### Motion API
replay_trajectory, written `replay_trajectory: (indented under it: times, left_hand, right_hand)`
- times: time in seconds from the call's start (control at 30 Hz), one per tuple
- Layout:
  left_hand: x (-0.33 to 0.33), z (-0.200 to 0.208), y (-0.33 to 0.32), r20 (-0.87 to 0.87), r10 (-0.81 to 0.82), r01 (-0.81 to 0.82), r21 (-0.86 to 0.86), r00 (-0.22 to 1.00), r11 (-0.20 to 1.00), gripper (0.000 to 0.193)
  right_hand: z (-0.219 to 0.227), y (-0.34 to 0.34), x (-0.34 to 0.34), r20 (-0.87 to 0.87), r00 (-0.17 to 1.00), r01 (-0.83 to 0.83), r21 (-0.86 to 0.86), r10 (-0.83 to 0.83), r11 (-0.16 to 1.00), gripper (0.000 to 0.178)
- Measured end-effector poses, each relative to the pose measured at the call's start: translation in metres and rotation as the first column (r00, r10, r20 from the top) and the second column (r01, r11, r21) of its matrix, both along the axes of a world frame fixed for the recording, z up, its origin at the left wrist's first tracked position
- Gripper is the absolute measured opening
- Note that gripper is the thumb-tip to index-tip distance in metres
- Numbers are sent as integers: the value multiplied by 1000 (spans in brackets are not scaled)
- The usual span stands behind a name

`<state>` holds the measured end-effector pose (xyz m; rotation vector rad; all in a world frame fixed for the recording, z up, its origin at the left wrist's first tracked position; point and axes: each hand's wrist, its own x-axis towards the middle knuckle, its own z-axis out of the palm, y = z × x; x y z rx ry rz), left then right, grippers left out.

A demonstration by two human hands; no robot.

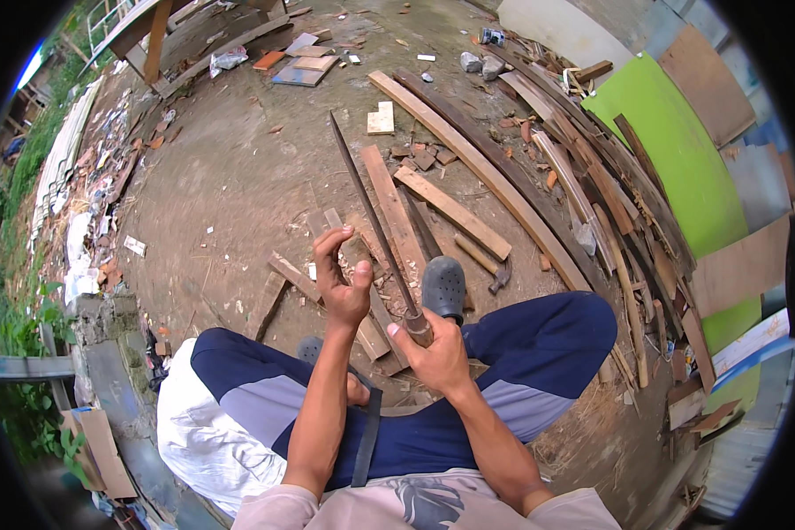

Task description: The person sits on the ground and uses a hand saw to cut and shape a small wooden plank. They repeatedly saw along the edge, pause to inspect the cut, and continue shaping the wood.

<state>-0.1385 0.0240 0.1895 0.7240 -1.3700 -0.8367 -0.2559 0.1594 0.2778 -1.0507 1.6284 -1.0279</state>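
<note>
My right hand (435, 355) is wrapped round the round wooden handle (420, 331) of a long, narrow, dark metal blade (371, 208). The blade tapers to a point and slants up and away to the left; whether it is a file or another tool I cannot tell. Beside it, on the left, my left hand (344, 281) is raised with its fingers bent and the thumb apart, holding nothing. Below the hands, several boards lie on the ground between my feet, one a pale plank (453, 210). A hammer (486, 263) with a wooden handle rests right of them, near my grey clog (443, 287).
Long timbers (495, 172) run along the right, beside a heap of scrap wood (609, 185) and a green panel (671, 150). Small boards (306, 69) lie at the far left near a wooden table (146, 40). A block wall (110, 353) and a white sack (203, 433) are at my left.
</note>
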Motion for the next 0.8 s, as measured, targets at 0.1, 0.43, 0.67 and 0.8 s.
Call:
replay_trajectory:
  times: [0.1, 0.43, 0.67, 0.8]
  left_hand:
    - [-2, -1, -3, -14, -3, 3, -4, 1000, 1000, 46]
    - [1, 1, -3, 20, 12, -12, 7, 1000, 1000, 46]
    - [1, 1, -2, -2, 18, -18, 25, 1000, 1000, 46]
    - [5, -3, -3, -40, -15, 17, 41, 999, 999, 45]
  right_hand:
    - [-10, -1, 2, -34, 999, 17, -85, -20, 996, 30]
    - [-16, -2, 12, 10, 995, 96, -134, -96, 986, 23]
    - [-14, -2, 8, -67, 998, 12, -55, -16, 998, 27]
    - [-15, -2, 13, -79, 995, 48, -125, -59, 991, 25]
